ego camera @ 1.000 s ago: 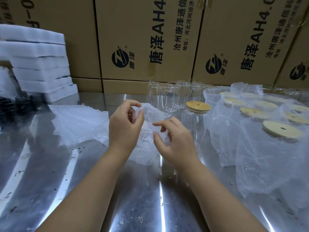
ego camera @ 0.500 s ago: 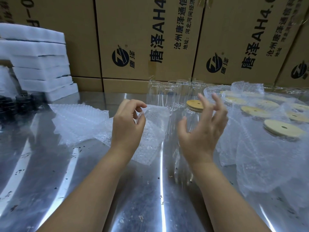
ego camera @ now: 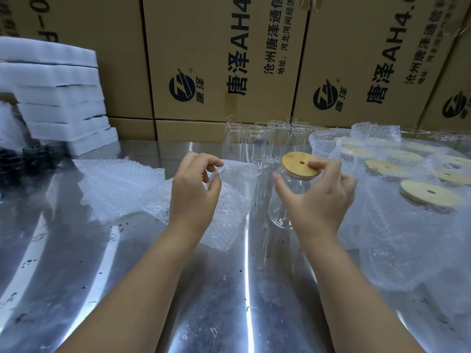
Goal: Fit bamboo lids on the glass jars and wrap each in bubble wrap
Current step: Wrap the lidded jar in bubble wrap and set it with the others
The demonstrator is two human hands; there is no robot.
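Now the right hand curls its fingers round the bamboo lid atop the glass jar, upright on the desk; left hand pinches the bubble wrap sheet just beside.

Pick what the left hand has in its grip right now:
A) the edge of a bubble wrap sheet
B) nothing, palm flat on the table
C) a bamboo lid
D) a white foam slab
A: the left hand pinches the edge of the bubble wrap sheet between thumb and fingers, while the right hand holds the glass jar at its bamboo lid.
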